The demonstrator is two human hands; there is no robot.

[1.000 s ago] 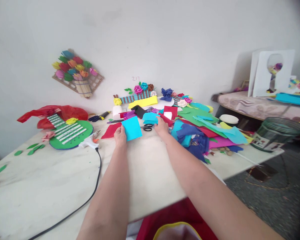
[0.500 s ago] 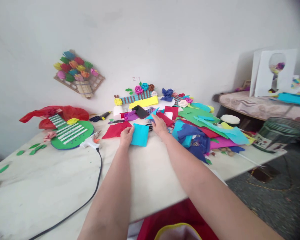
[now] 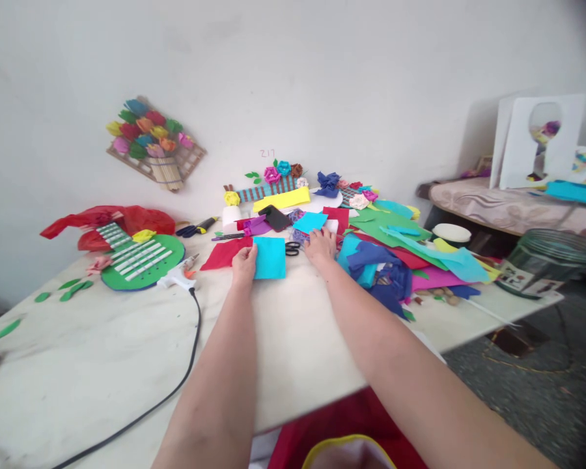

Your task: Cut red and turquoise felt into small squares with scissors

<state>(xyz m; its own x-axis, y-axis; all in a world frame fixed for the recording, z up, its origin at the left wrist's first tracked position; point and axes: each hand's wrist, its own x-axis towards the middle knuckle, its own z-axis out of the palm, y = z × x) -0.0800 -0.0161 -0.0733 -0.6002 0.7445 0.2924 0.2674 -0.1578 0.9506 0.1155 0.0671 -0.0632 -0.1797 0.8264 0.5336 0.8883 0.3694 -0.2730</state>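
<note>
My left hand [image 3: 244, 264] pinches the left edge of a light-blue paper square [image 3: 270, 258], which it holds up over the near middle of the table. To its right, my right hand [image 3: 321, 247] reaches forward with its fingers apart, at the near edge of a second light-blue paper piece [image 3: 310, 222] lying on the clutter. I see nothing gripped in those fingers. Between the hands lie black-handled scissors [image 3: 292, 248], their blades mostly hidden. A red paper piece [image 3: 224, 254] lies just left of my left hand. Behind the hands is a dark phone [image 3: 274, 218].
Coloured paper and cloth scraps [image 3: 385, 270] heap up at right, beside a large glass jar [image 3: 542, 264]. On the left lie a white glue gun [image 3: 177, 279], its black cable [image 3: 191, 352] running forward, and a green guitar-shaped craft [image 3: 141, 267]. A yellow-handled tool [image 3: 206, 225] lies behind.
My right hand has moved slightly right and back, and the second blue piece, earlier in its fingers, now lies flat. My left hand has shifted a little left with the square.
</note>
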